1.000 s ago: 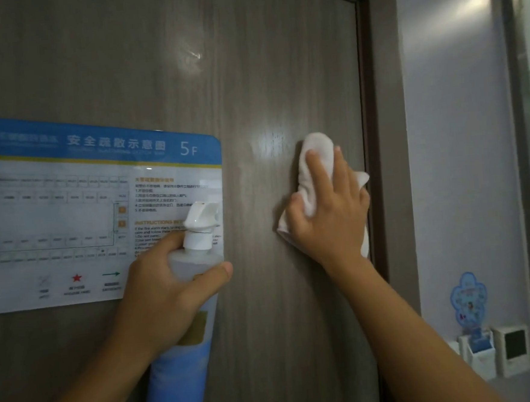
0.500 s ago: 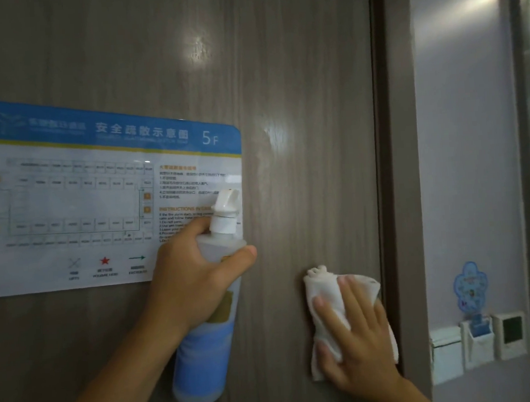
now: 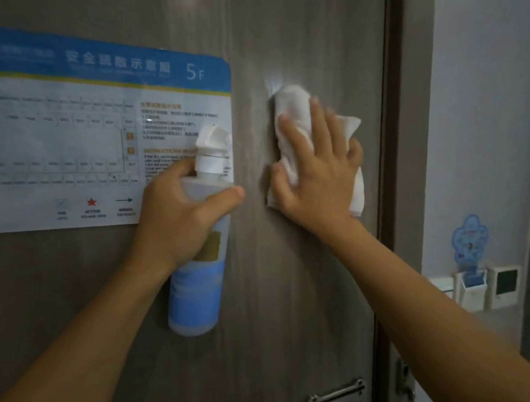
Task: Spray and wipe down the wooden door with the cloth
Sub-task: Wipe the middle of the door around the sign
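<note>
Cloth (image 3: 295, 110) long axis upright on door (image 3: 311, 291) | right hand (image 3: 320, 178) spread, pressing | left hand (image 3: 180, 213) grips upright bottle (image 3: 200, 287)

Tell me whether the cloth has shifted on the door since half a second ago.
Yes. The white cloth has gone up: it was below the evacuation poster's bottom edge, and now sits beside its middle.
</note>
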A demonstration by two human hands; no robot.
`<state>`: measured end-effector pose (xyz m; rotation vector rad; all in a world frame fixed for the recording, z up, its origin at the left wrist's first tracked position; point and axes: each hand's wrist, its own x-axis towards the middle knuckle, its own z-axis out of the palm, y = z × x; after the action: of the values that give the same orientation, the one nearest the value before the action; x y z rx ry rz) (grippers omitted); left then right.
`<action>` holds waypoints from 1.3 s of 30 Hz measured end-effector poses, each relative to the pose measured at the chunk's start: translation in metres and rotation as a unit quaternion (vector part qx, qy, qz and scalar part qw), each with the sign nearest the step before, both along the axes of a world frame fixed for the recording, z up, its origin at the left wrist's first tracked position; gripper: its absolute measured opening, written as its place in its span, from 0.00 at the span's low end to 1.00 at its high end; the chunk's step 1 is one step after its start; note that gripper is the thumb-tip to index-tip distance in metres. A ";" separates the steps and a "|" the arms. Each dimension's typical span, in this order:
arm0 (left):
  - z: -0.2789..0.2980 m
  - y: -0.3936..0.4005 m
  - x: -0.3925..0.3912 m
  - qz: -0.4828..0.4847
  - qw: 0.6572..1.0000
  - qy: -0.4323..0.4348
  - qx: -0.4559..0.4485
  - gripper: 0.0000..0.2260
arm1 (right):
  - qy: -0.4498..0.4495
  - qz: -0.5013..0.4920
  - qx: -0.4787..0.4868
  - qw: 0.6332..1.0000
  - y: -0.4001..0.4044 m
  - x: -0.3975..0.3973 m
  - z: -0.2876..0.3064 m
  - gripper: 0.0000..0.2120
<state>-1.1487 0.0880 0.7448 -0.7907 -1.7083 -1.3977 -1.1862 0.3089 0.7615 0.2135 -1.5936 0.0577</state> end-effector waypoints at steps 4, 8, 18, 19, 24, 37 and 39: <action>0.000 0.000 0.003 0.005 1.000 0.001 0.008 0.16 | -0.024 0.010 0.240 0.971 0.013 0.005 -0.097 0.34; -0.001 -0.002 0.003 -0.010 1.000 -0.004 -0.001 0.11 | -0.034 0.009 0.358 0.933 0.065 0.001 -0.125 0.30; 0.002 -0.004 0.003 -0.053 0.998 -0.014 -0.003 0.15 | -0.011 0.033 -0.097 0.995 0.033 -0.003 0.004 0.32; 0.002 -0.004 0.002 -0.055 0.998 -0.014 -0.001 0.14 | -0.014 0.033 -0.105 0.994 0.022 -0.001 0.002 0.32; -0.001 -0.002 0.002 -0.032 0.998 -0.011 0.043 0.14 | 0.019 0.049 0.068 0.996 -0.003 0.000 -0.058 0.29; -0.137 -0.078 0.071 0.038 0.973 -0.121 0.192 0.20 | 0.013 0.011 0.079 0.997 -0.009 0.001 -0.171 0.29; -0.161 -0.099 0.077 0.065 0.960 -0.157 0.223 0.23 | 0.016 0.024 0.051 0.998 -0.014 -0.003 -0.180 0.28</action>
<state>-1.0714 -0.0113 0.5837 -0.2081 -1.5458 -1.7962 -1.1888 0.2952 0.5819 0.3306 -1.5608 0.0101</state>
